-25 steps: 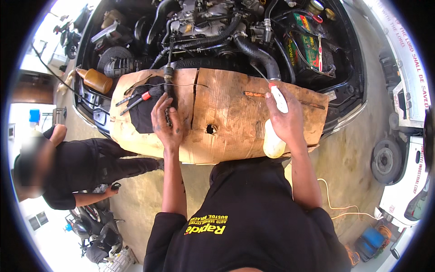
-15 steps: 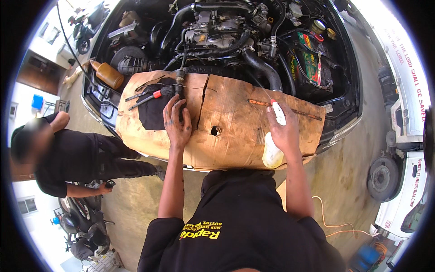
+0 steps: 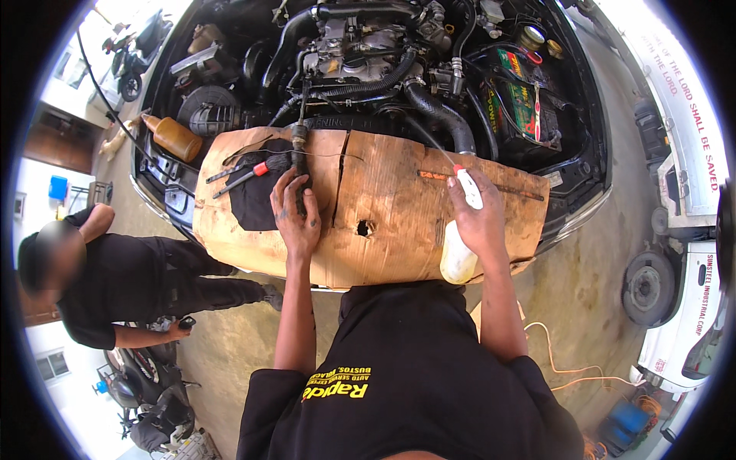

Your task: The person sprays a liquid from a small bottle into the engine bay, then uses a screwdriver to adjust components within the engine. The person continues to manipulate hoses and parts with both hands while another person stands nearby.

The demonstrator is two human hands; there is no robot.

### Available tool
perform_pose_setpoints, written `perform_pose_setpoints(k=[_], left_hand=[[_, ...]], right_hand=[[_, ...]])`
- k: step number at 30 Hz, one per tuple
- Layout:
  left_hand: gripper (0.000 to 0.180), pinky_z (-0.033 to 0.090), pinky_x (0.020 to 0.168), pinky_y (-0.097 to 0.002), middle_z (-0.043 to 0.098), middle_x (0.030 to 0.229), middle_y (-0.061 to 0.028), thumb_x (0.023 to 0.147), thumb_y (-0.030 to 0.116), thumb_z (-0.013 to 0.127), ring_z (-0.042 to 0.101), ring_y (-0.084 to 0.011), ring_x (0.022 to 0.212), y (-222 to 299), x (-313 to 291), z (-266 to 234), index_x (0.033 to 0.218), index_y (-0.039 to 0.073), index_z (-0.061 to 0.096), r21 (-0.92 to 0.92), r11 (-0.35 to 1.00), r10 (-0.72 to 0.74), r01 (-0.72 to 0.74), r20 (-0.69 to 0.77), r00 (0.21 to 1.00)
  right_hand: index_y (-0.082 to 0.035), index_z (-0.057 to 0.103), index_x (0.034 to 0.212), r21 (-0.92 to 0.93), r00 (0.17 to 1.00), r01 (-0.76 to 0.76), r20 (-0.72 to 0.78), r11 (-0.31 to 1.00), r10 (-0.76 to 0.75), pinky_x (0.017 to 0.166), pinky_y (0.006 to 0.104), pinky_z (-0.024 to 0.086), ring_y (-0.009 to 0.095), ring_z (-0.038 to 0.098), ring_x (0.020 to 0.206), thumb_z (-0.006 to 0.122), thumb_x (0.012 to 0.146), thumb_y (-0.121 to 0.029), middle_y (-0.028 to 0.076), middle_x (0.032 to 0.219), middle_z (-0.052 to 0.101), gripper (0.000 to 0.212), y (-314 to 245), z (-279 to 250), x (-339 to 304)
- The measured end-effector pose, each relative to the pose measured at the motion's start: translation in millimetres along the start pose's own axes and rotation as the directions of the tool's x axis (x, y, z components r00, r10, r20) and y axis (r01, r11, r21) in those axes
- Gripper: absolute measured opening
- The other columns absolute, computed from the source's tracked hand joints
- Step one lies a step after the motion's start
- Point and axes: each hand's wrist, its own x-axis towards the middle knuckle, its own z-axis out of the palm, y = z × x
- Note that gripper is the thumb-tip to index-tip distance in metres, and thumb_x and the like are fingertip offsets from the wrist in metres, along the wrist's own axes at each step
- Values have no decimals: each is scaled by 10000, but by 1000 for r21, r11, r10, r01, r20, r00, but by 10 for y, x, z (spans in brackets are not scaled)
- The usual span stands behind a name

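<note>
My left hand (image 3: 296,215) is closed around the lower end of a dark cylindrical part (image 3: 299,136) with a metal fitting. A thin line runs up from that part toward the engine. Beside this hand, a brush with a red band (image 3: 261,168) lies on a black cloth (image 3: 249,201). My right hand (image 3: 481,211) grips a spray bottle (image 3: 458,253) by its white trigger head. Its red nozzle points toward the engine bay, with a thin streak or tube ahead of it. Both hands are over a stained cardboard sheet (image 3: 391,253) with a torn hole.
Beyond the cardboard lies the open engine bay with an engine (image 3: 360,54), a black hose (image 3: 441,115) and a battery (image 3: 525,103). A brown bottle (image 3: 175,138) rests at the left edge. A person in black (image 3: 115,284) stands at left; a white truck (image 3: 686,322) is at right.
The view has shifted slightly. Both hands keep nearly the same places and grips, and the spray bottle stays over the cardboard's right side.
</note>
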Motion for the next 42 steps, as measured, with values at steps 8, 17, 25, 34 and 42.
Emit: perform_pose_setpoints(k=[8,17,25,34,42], left_hand=[[265,446,1153,-493,632,1464,-145,1025,128,621,569,-373,1346,-33,6,-6,1254,51,731,-24,1000,-5,5,-19,1000],[247,457,1139,-491,636,1428,-133,1002,85,633,587,-371,1316,-6,8,-18,1233,50,715,-27,999,33,-34,-50,998],[242,450,1145,-487,636,1419,-123,1004,93,630,581,-368,1316,-24,-6,-18,1226,46,713,-25,999,24,-26,-58,998],[235,453,1142,-492,640,1414,-134,1011,98,628,579,-368,1328,-18,-27,-29,1224,53,718,-5,999,39,-39,-58,998],[230,453,1144,-490,643,1420,-136,1021,95,629,577,-368,1330,-26,-21,2,1227,53,720,-25,999,41,-42,-51,998]], right_hand=[[12,739,1229,83,998,58,-10,995,-57,954,398,543,355,722,993,731,1058,-324,206,1059,762,377,-141,-7,112],[13,677,1042,106,980,185,-94,977,-176,765,370,483,215,581,795,700,1087,-303,91,857,653,320,-241,35,197],[10,673,1024,110,959,225,-199,968,-200,776,345,482,164,561,803,716,1086,-305,70,858,637,323,-263,144,354],[8,674,1002,272,981,100,-187,957,-49,794,361,487,187,579,817,702,1093,-334,81,857,648,356,-243,229,295],[11,675,1018,285,969,137,-235,949,-69,790,389,494,252,618,828,700,1087,-372,127,869,663,390,-249,234,330]])
